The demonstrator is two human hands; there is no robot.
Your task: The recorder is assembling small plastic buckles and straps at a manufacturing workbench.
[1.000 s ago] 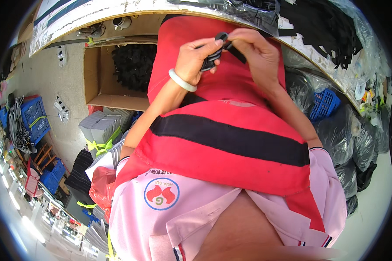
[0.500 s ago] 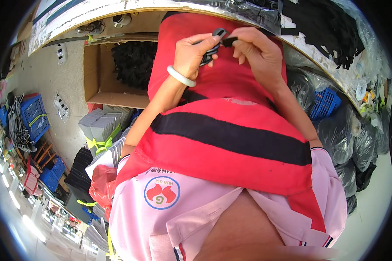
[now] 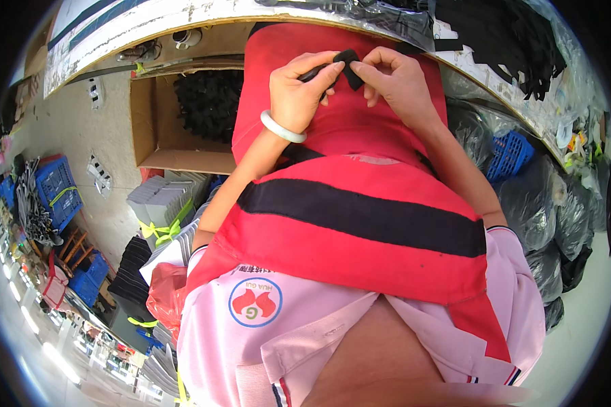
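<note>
Over my red-aproned lap, both hands meet at a small black strip (image 3: 348, 70) that looks folded or bent. My left hand (image 3: 297, 91) pinches its left side with thumb and forefinger. More dark pieces (image 3: 312, 73) sit within the curled fingers of that hand, mostly hidden, so their kind does not show. My right hand (image 3: 402, 87) pinches the strip's right side between thumb and forefinger, its other fingers bent loosely below.
A cardboard box (image 3: 183, 160) of black pieces stands left of my lap. Beyond my hands runs a worktable edge (image 3: 380, 30), with a black pile (image 3: 502, 47) at its right. Tied grey stacks (image 3: 159, 200) lie at left; black bags (image 3: 529, 203) and a blue basket (image 3: 509, 156) at right.
My right hand has moved slightly left and down, closer to the left. The black strip now spans between both thumbs, covering the dark rounded pieces that showed above the left hand earlier.
</note>
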